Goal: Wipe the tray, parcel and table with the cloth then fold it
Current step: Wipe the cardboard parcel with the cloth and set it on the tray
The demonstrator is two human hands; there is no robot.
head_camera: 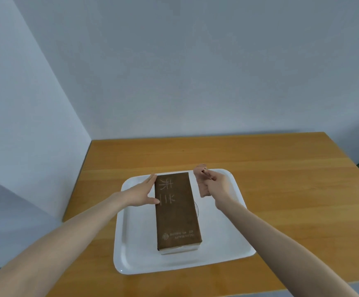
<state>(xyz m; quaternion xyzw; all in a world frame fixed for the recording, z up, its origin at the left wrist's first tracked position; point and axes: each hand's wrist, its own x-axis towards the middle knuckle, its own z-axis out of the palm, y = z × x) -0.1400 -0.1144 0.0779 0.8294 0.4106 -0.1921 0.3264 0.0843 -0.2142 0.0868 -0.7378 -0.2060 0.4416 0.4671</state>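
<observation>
A white tray (pixel 135 243) is sitting on the wooden table (pixel 281 189), toward its near edge. A brown parcel (pixel 177 211) is lying flat in the middle of the tray, with its long side running away from the person and pale lettering on its top face (the small print is reading upside down from this view).

The left hand (pixel 143 192) is resting against the parcel's left side at the far end. Its fingers are lying straight along the edge, the thumb tip is reaching onto the top face, and nothing is being gripped.

The right hand (pixel 218 183) is hovering over the tray just beside the parcel's far right corner, fingers curling tightly round a bunched pinkish cloth (pixel 204 189). Part of the cloth is sticking out above the fist and part is hanging below it. Whether the hanging end is touching the tray or the parcel cannot be told.

Both forearms are bare and are reaching in from the lower corners. The table is standing in a corner, with pale walls (pixel 195 71) rising behind it and to its left.
</observation>
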